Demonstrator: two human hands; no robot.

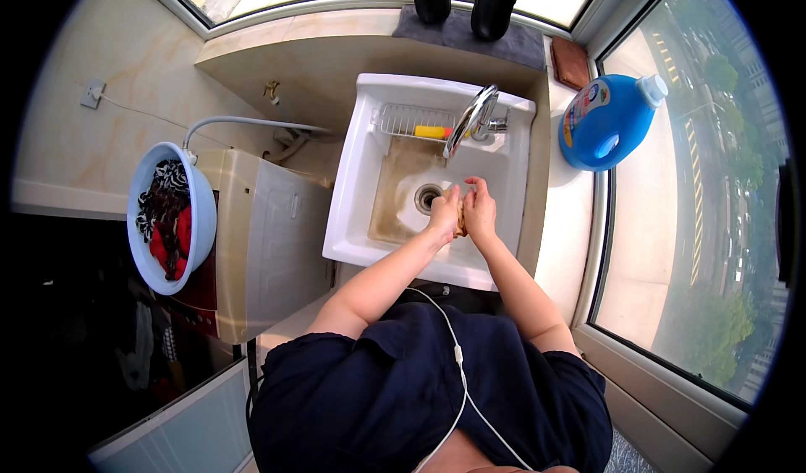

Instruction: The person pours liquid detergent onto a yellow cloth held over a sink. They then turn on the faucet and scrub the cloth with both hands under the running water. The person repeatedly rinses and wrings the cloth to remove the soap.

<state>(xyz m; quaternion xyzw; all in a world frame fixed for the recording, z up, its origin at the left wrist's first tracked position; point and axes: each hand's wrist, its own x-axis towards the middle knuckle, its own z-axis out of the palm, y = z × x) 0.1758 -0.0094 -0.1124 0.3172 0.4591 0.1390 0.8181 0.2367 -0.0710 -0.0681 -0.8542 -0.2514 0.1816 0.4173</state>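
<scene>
Over the white sink basin point(352, 221), my left hand point(444, 213) grips a small tan-brown cloth point(461, 220), bunched up and mostly covered by the fingers. Against the cloth's other side is my right hand point(481, 210), its thumb and fingers bent around it. Just left of my hands lies the round metal drain point(428, 197). The chrome faucet point(469, 120) arches above the basin beyond them; whether water runs from it I cannot tell. Brownish staining or murky water covers part of the basin floor.
A wire rack point(403, 119) in the sink holds a yellow-and-red object point(433, 132). A blue detergent jug point(604, 122) stands on the right ledge. At left, a light-blue basin of clothes point(204, 221) rests on a washing machine point(283, 221). Black slippers point(494, 4) stand on the back ledge.
</scene>
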